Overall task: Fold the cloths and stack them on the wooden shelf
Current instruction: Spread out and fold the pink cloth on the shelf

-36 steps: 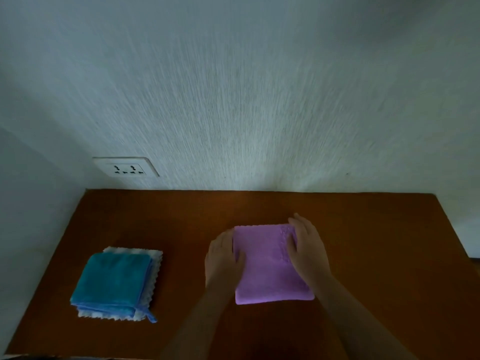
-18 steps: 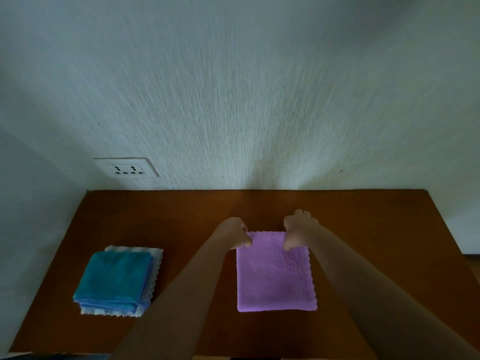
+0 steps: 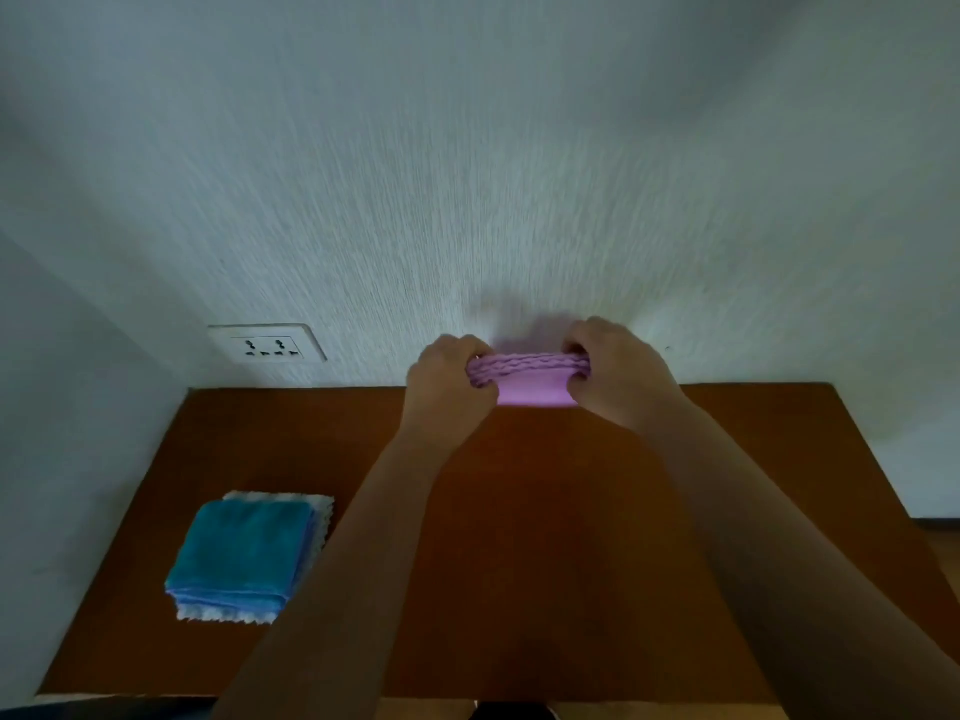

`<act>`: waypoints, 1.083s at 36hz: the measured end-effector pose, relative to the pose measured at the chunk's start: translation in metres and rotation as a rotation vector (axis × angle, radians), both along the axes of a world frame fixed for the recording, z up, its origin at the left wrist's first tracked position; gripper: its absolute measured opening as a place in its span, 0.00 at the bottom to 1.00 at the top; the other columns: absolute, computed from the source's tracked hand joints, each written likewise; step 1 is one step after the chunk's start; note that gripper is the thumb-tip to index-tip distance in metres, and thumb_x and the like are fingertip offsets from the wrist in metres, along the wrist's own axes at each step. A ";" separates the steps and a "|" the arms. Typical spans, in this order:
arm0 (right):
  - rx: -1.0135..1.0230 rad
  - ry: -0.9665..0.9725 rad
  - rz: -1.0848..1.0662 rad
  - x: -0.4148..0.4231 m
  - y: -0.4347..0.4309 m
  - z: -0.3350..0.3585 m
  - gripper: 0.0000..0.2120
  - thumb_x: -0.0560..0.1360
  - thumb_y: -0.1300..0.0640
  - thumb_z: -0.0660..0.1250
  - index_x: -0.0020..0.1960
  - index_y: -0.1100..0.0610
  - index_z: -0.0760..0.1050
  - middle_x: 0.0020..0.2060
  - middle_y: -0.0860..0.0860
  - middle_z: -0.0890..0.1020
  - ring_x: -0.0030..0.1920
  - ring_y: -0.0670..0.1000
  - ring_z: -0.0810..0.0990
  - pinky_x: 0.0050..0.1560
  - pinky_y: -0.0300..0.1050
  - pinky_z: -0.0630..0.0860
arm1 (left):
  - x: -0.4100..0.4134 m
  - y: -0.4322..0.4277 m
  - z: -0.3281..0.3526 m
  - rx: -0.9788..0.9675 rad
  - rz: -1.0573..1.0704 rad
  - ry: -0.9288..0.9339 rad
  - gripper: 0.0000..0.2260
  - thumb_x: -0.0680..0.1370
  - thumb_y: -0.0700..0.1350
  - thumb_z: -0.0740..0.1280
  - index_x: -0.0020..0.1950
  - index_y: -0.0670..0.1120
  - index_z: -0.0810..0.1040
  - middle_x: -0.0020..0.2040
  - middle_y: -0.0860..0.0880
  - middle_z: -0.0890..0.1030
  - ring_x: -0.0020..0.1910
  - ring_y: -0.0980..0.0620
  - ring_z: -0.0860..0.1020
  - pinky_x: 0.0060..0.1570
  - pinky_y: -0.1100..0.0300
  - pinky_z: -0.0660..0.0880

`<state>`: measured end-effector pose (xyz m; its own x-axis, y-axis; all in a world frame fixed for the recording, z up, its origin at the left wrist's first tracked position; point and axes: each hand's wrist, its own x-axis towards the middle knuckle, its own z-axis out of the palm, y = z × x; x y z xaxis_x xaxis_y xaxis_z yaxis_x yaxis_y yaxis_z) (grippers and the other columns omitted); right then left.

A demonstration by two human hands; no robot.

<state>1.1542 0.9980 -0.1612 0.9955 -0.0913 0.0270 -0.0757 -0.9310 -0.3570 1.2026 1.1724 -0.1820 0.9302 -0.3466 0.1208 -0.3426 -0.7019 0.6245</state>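
Your purple cloth is folded into a thick, compact pad. It is held clear of the wooden shelf above its far edge, gripped at each end by your left hand and right hand, with its stacked scalloped edges facing you. At the shelf's near left, your folded blue cloth lies flat on a folded white scalloped cloth.

The left hand and right hand grip the folded purple cloth above the wooden shelf; a cloth stack lies left.
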 end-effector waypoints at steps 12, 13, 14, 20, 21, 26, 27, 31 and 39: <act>-0.164 0.235 0.220 -0.102 0.041 -0.102 0.12 0.75 0.55 0.63 0.58 0.53 0.69 0.56 0.49 0.71 0.57 0.48 0.69 0.59 0.40 0.66 | -0.107 0.036 -0.099 0.496 -0.230 -0.013 0.09 0.73 0.41 0.65 0.52 0.46 0.74 0.53 0.47 0.74 0.54 0.46 0.73 0.52 0.56 0.68; -0.149 0.247 0.222 -0.109 0.043 -0.111 0.12 0.75 0.56 0.63 0.59 0.53 0.69 0.57 0.49 0.71 0.57 0.48 0.69 0.59 0.40 0.66 | -0.117 0.041 -0.109 0.511 -0.242 0.028 0.10 0.76 0.42 0.61 0.57 0.47 0.72 0.58 0.48 0.72 0.58 0.48 0.70 0.57 0.58 0.66; -0.136 0.255 0.231 -0.116 0.044 -0.118 0.13 0.75 0.56 0.63 0.58 0.53 0.69 0.57 0.49 0.71 0.57 0.48 0.69 0.58 0.40 0.66 | -0.124 0.046 -0.117 0.499 -0.247 0.069 0.11 0.77 0.44 0.60 0.60 0.49 0.71 0.61 0.50 0.70 0.60 0.50 0.68 0.60 0.60 0.65; -0.044 0.144 0.252 -0.134 0.042 -0.127 0.09 0.70 0.52 0.67 0.49 0.53 0.75 0.47 0.48 0.77 0.47 0.49 0.76 0.46 0.36 0.68 | -0.148 0.052 -0.120 0.125 -0.025 0.217 0.15 0.73 0.46 0.66 0.59 0.49 0.73 0.56 0.53 0.74 0.54 0.55 0.72 0.54 0.67 0.70; 0.016 0.111 0.210 -0.133 0.040 -0.123 0.08 0.72 0.53 0.67 0.49 0.54 0.76 0.47 0.47 0.76 0.47 0.48 0.76 0.46 0.36 0.70 | -0.147 0.051 -0.117 0.063 0.046 0.275 0.13 0.75 0.44 0.67 0.59 0.49 0.72 0.55 0.54 0.74 0.53 0.56 0.73 0.54 0.68 0.70; 0.414 0.146 -0.492 -0.113 0.026 -0.113 0.10 0.79 0.60 0.58 0.59 0.57 0.73 0.54 0.50 0.75 0.50 0.47 0.75 0.51 0.38 0.72 | -0.125 0.047 -0.108 -0.162 0.391 0.540 0.07 0.80 0.40 0.59 0.57 0.47 0.72 0.51 0.52 0.76 0.46 0.55 0.74 0.38 0.71 0.70; 0.487 0.189 -0.598 -0.109 0.023 -0.113 0.10 0.79 0.60 0.58 0.59 0.58 0.72 0.54 0.52 0.76 0.50 0.49 0.75 0.51 0.41 0.72 | -0.121 0.047 -0.109 -0.179 0.414 0.579 0.08 0.80 0.41 0.58 0.57 0.46 0.73 0.52 0.50 0.77 0.47 0.54 0.75 0.41 0.68 0.72; 0.587 0.497 -0.720 -0.098 0.018 -0.114 0.13 0.80 0.59 0.57 0.60 0.63 0.72 0.51 0.57 0.76 0.49 0.54 0.75 0.55 0.46 0.74 | -0.112 0.050 -0.114 -0.143 0.397 0.703 0.08 0.80 0.44 0.59 0.56 0.44 0.75 0.55 0.46 0.78 0.52 0.49 0.77 0.50 0.59 0.74; 0.640 0.508 -0.710 -0.105 0.027 -0.111 0.14 0.77 0.61 0.62 0.60 0.67 0.71 0.61 0.65 0.73 0.57 0.62 0.75 0.61 0.54 0.72 | -0.101 0.045 -0.111 -0.028 0.369 0.725 0.11 0.76 0.47 0.68 0.55 0.43 0.75 0.53 0.45 0.78 0.51 0.47 0.77 0.55 0.53 0.77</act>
<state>1.0488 1.0249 -0.2722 0.5914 -0.5018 -0.6312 -0.8001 -0.2681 -0.5366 1.1019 1.2173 -0.2928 0.8342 -0.0077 -0.5514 0.4044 -0.6713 0.6211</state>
